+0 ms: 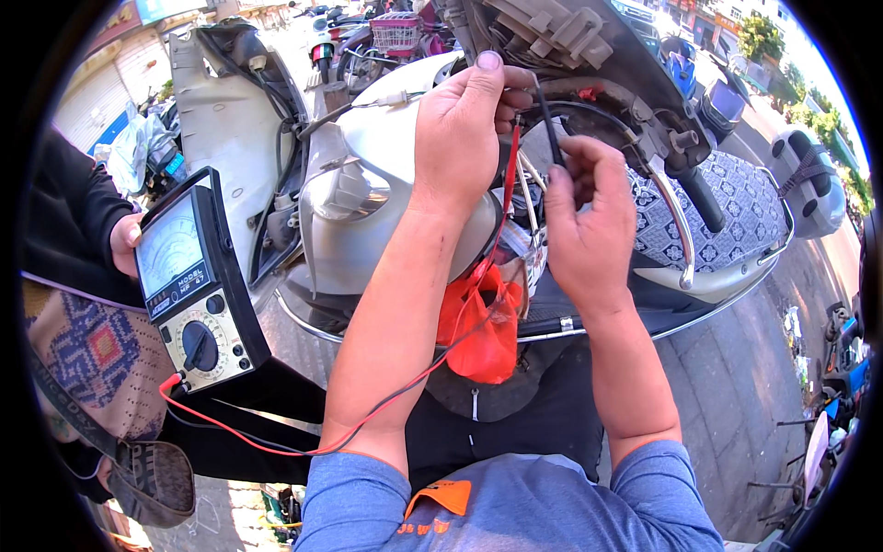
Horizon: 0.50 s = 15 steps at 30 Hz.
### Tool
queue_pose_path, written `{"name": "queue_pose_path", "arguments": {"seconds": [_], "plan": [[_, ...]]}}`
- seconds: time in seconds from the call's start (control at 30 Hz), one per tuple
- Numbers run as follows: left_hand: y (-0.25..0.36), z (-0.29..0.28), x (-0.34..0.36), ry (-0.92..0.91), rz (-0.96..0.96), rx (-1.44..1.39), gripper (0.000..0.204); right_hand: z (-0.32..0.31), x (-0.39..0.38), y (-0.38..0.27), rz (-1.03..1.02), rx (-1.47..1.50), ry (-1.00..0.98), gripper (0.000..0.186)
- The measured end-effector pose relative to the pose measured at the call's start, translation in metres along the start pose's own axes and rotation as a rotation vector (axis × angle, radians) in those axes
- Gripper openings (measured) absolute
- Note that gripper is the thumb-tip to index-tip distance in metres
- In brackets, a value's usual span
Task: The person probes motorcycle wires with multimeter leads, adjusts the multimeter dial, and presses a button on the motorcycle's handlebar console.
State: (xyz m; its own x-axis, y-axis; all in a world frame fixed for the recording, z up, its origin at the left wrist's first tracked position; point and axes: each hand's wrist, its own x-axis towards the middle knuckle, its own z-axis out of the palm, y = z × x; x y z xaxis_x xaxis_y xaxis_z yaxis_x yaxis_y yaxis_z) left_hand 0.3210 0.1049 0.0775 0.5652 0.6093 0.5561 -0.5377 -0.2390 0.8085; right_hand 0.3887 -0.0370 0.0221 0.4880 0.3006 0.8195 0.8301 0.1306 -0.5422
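At far left, another person's hand [124, 244] steadied one analogue multimeter [195, 281], from which two leads, one red [276, 443] and one black [405, 391], ran rightward. The left hand [460, 129] pinched one red probe [509, 175] against the scooter [386, 184] wiring. The right hand [584, 221] gripped one black probe [549, 124] just beside it.

Left hand [460, 129] pinching a red probe [510, 170] up at the scooter's wiring [552, 55], right hand [589, 221] just beside it gripping a black probe [550, 124], orange plastic bag [483, 327] below both hands, analog multimeter [193, 285] held by another person's hand [124, 244] well to the left, red and black leads [276, 442] trailing under the left forearm.
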Motion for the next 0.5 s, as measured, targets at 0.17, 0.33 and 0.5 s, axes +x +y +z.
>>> {"name": "queue_pose_path", "arguments": {"seconds": [0.17, 0.33, 0.5], "plan": [[-0.009, 0.004, 0.004, 0.015, 0.062, 0.018, 0.041, -0.019, -0.007, 0.02, 0.054, -0.014, -0.066, 0.022], [-0.009, 0.004, 0.007, 0.002, 0.023, 0.005, 0.038, -0.021, -0.001, 0.027, 0.014, -0.02, -0.083, 0.019], [-0.013, -0.004, 0.01, 0.037, 0.011, -0.03, 0.037, -0.012, -0.003, 0.041, 0.103, -0.009, -0.084, 0.02]]}}
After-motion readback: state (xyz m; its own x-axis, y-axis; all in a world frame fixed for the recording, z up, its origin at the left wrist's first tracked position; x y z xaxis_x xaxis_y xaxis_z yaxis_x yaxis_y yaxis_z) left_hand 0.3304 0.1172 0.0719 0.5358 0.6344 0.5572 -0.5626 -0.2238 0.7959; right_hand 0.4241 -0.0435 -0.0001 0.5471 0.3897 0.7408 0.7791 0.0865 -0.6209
